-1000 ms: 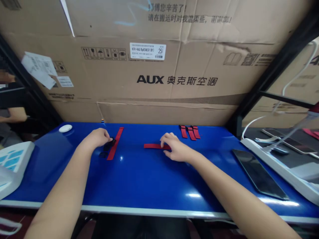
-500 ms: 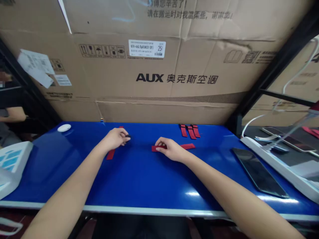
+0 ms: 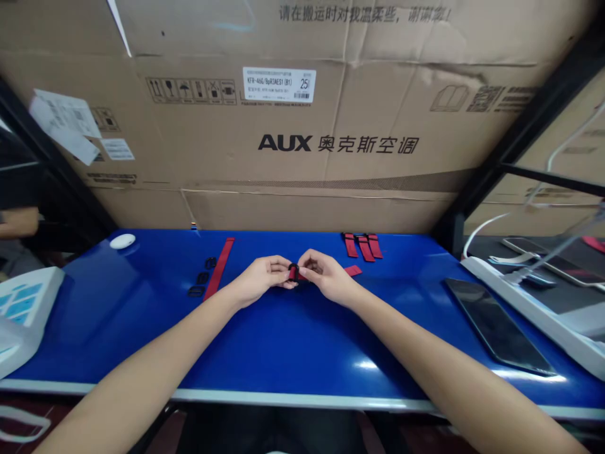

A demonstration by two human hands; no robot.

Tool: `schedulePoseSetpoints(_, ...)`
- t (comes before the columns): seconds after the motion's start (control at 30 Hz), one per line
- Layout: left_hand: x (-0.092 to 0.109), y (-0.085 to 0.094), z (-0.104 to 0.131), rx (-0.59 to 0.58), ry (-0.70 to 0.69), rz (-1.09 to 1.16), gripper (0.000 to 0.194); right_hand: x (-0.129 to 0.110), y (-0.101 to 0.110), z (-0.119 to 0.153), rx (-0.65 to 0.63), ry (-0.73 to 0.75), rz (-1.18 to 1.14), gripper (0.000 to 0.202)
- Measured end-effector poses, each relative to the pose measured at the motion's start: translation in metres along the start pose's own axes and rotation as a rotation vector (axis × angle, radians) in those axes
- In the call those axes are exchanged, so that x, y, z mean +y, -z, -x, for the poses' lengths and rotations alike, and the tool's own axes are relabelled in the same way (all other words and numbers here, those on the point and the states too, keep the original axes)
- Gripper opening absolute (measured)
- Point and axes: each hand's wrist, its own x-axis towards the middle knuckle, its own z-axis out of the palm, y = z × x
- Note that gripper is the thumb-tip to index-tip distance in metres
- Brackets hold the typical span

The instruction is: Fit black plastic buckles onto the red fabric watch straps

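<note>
At the middle of the blue table, my left hand (image 3: 265,275) is closed on a small black buckle (image 3: 293,265). Facing it, my right hand (image 3: 327,275) pinches a red webbing strap (image 3: 353,271). Red webbing shows within the buckle between both hands' fingertips; exactly how it is threaded is too small to tell. The strap's other end sticks out past my right hand. Left of my left hand lies a longer red strap (image 3: 218,268), with several loose black buckles (image 3: 203,277) beside it. Short red straps with black buckles (image 3: 364,246) lie toward the table's back.
A large cardboard box (image 3: 302,164) stands behind the table (image 3: 265,353). On the right are a dark phone (image 3: 498,326) and a white power strip (image 3: 534,315). A white device (image 3: 28,315) and a round white disc (image 3: 122,241) sit left. Another person's arm (image 3: 19,222) shows far left.
My left hand has moved right with the black buckle, bringing it to the red strap end in my right hand. The loose buckles and long strap at left are now uncovered.
</note>
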Motion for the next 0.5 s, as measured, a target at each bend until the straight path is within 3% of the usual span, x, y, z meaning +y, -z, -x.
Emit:
schedulePoseSetpoints(0.13, -0.003, -0.007, 0.0, 0.031, 0.006, 0.037, 0.039, 0.004, -0.004, 0.001, 0.022, 0.042, 0.003, 0.028)
schedulePoseSetpoints(0.3, 0.01, -0.007, 0.003, 0.004, 0.048, -0.123, 0.034, 0.008, -0.001, -0.001, 0.078, 0.137, 0.261, 0.013)
schedulePoseSetpoints(0.4, 0.033, 0.019, 0.012, 0.122, 0.014, -0.568, 0.02, 0.012, 0.008, -0.005, 0.175, 0.162, 0.251, 0.013)
schedulePoseSetpoints(0.47, 0.051, 0.047, 0.023, 0.338, 0.006, -0.989, 0.012, 0.015, 0.013, -0.007, 0.232, 0.152, 0.222, 0.014)
schedulePoseSetpoints(0.5, 0.06, 0.061, 0.029, 0.451, 0.08, -1.154, 0.01, 0.016, 0.014, -0.007, 0.255, 0.138, 0.204, 0.015)
